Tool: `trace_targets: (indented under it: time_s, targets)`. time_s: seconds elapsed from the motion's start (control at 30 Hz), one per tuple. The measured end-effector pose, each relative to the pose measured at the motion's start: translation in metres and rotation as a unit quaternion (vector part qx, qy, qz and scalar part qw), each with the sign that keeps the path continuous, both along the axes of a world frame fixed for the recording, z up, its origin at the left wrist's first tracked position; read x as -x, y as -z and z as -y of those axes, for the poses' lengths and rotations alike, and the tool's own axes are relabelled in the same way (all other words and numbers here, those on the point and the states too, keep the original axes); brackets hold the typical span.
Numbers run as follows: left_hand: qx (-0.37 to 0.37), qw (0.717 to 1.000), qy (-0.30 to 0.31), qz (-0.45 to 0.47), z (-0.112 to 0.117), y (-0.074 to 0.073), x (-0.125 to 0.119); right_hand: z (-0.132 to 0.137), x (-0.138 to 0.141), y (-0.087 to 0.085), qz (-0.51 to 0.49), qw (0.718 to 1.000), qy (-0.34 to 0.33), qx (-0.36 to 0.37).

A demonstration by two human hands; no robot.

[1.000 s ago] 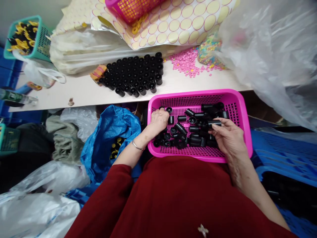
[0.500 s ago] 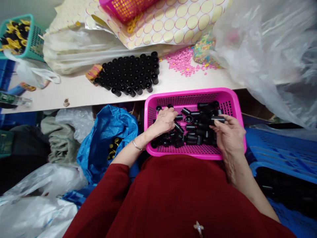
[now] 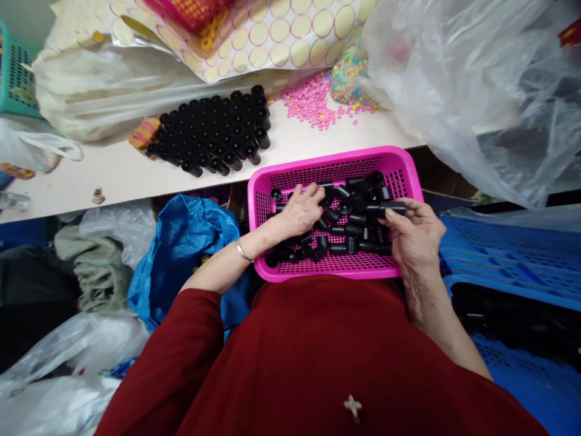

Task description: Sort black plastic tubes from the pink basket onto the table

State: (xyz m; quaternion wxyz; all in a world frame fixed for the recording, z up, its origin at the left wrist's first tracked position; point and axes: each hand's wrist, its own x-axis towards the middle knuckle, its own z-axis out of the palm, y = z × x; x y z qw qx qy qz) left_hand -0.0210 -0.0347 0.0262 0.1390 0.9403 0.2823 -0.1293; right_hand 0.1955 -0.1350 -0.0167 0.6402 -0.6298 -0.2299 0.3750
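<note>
Glossy black, lies as a tube (image 3: 396,206) pinched in the right hand (image 3: 417,230) over the right end of the pink basket (image 3: 412,172), pointing lengthwise toward the left hand (image 3: 302,212), bent above loose tubes (image 3: 351,244) with any grasp impossible to tell.

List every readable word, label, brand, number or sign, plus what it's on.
None readable.
White plastic bag, lower left: blue marks, too blurred to read.
Red item, upper right edge: cut off, too small to tell.
Black cylinders in the pink basket: no lettering visible.
</note>
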Motion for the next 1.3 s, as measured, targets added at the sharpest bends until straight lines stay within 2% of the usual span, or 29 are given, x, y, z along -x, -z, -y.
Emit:
trace_targets:
  time_s: [0.07,0.13,0.27,0.4,0.47,0.5,0.57,0.6,0.63,0.67,0.73,0.8,0.83,0.9,0.97,1.03,1.2,1.3]
  targets:
    - [0.013,0.999,-0.046,0.018,-0.014,-0.002,0.006,-0.001,-0.001,-0.001,-0.009,1.000,-0.006,-0.009]
    - [0.037,0.997,-0.046,0.050,-0.017,-0.004,0.004,-0.001,-0.001,-0.001,-0.024,0.999,-0.018,-0.014]
    - [0.069,0.996,0.031,0.047,0.006,0.003,-0.022,0.000,-0.003,-0.001,-0.076,0.996,-0.036,-0.028]
    - [0.027,0.997,0.068,0.037,0.030,0.021,-0.046,0.004,-0.007,-0.004,-0.117,0.989,-0.086,-0.041]
    - [0.033,0.997,0.047,0.060,0.030,0.026,-0.047,0.008,-0.010,-0.006,-0.137,0.983,-0.119,-0.041]
    - [0.060,0.995,0.024,0.081,0.028,0.027,-0.045,0.009,-0.011,-0.008,-0.147,0.979,-0.133,-0.039]
    - [0.168,0.972,-0.060,0.154,0.020,0.025,-0.038,0.012,-0.012,-0.011,-0.160,0.974,-0.157,-0.040]
    - [0.247,0.940,-0.116,0.207,0.017,0.022,-0.034,0.013,-0.011,-0.012,-0.163,0.972,-0.167,-0.044]
    - [0.333,0.888,-0.173,0.265,0.015,0.019,-0.030,0.013,-0.011,-0.013,-0.164,0.970,-0.175,-0.049]
    - [0.419,0.819,-0.226,0.321,0.014,0.016,-0.026,0.013,-0.009,-0.015,-0.164,0.968,-0.183,-0.054]
    - [0.558,0.660,-0.301,0.404,0.017,0.007,-0.019,0.013,-0.005,-0.018,-0.167,0.964,-0.196,-0.060]
    - [0.643,0.526,-0.342,0.440,0.024,-0.001,-0.016,0.013,0.000,-0.021,-0.173,0.961,-0.209,-0.060]
    - [0.668,0.474,-0.359,0.448,0.027,-0.004,-0.016,0.013,0.003,-0.022,-0.173,0.960,-0.211,-0.060]
    - [0.691,0.397,-0.393,0.459,0.033,-0.008,-0.017,0.013,0.009,-0.025,-0.159,0.963,-0.210,-0.060]
    - [0.691,0.348,-0.423,0.472,0.037,-0.009,-0.019,0.014,0.017,-0.028,-0.123,0.971,-0.196,-0.067]
    - [0.680,0.324,-0.448,0.482,0.039,-0.007,-0.021,0.015,0.024,-0.031,-0.075,0.978,-0.179,-0.075]
    - [0.657,0.306,-0.475,0.499,0.042,-0.001,-0.023,0.018,0.039,-0.032,0.028,0.984,-0.149,-0.094]
    - [0.644,0.315,-0.478,0.507,0.044,0.001,-0.023,0.018,0.042,-0.032,0.064,0.982,-0.136,-0.112]
